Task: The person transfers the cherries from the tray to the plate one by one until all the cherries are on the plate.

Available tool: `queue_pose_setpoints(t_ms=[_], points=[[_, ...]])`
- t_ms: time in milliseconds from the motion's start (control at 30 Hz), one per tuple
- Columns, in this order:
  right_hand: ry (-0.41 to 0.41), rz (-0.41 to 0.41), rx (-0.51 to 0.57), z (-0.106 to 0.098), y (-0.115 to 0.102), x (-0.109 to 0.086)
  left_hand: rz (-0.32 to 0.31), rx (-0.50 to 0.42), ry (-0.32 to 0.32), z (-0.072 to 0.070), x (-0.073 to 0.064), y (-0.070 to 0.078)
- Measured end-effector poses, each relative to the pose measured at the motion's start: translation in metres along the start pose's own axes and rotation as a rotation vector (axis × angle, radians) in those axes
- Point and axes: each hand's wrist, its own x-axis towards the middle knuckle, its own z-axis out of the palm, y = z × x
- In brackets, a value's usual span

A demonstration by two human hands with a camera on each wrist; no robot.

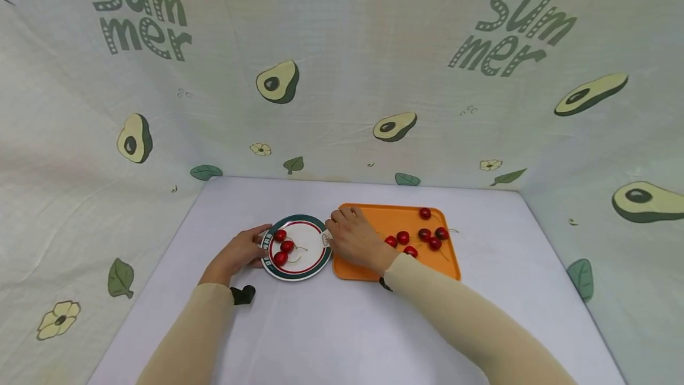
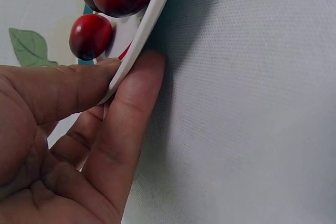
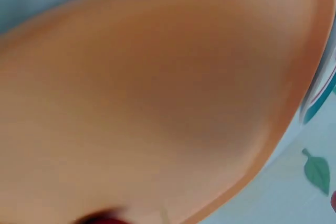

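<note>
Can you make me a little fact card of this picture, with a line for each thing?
Left hand: pinches the plate's edge
Right hand: over the tray's left part, next to the plate; can't tell if it holds anything
Plate: white inside, green rim, three red cherries on it
Tray: orange, at least seven more cherries showing
Backdrop: cloth with avocados, leaves and "summer"
</note>
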Motion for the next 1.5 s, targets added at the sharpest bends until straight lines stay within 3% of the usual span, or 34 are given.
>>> queue_pose_setpoints(t_ms=[433, 967, 1233, 1500], points=[[0.04, 0.076, -0.031, 0.004, 0.066, -0.067, -0.033, 0.001, -0.008, 0.001, 0.004, -0.005], [-0.043, 0.243, -0.092, 0.002, 0.15, -0.16, -0.007, -0.001, -0.017, -0.001, 0.003, -0.001], [-0.074, 0.299, -0.053, 0.017, 0.183, -0.188, -0.028, 0.004, -0.018, -0.001, 0.007, 0.0], [-0.121, 0.329, 0.01, 0.035, 0.194, -0.202, -0.013, 0.002, -0.015, 0.001, 0.003, 0.001]])
